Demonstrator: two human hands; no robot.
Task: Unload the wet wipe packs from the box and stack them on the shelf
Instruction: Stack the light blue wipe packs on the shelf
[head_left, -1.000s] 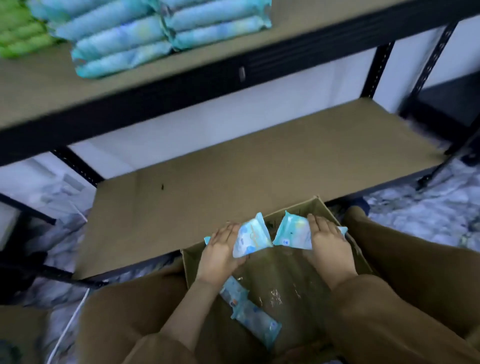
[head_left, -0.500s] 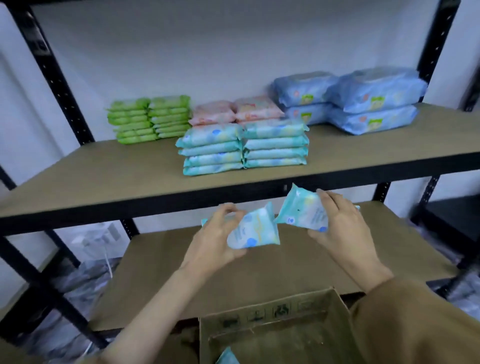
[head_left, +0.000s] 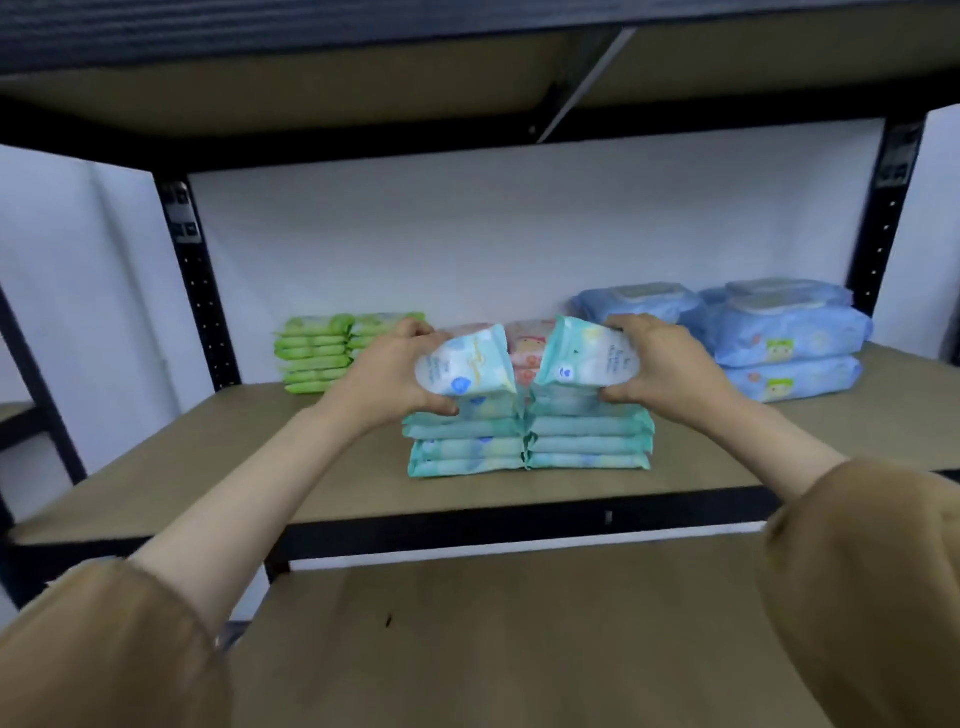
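My left hand (head_left: 387, 371) grips a teal wet wipe pack (head_left: 467, 364), tilted, just above the left teal stack (head_left: 465, 441) on the middle shelf (head_left: 260, 457). My right hand (head_left: 662, 366) grips a second teal pack (head_left: 589, 356), also tilted, over the right teal stack (head_left: 589, 441). The two held packs almost meet at their inner ends. Each stack below holds several packs. The box is out of view.
Green packs (head_left: 314, 353) are stacked at the back left, pink packs (head_left: 527, 345) behind the teal stacks, large blue packs (head_left: 779, 340) at the right. Black shelf uprights (head_left: 195, 280) flank the bay. A lower shelf board (head_left: 493, 634) lies beneath, another shelf overhead.
Both hands lifted the two teal packs out of the box, up past the lower shelf, and now hold them over the teal stacks. The view tilted up, so the box left the frame.
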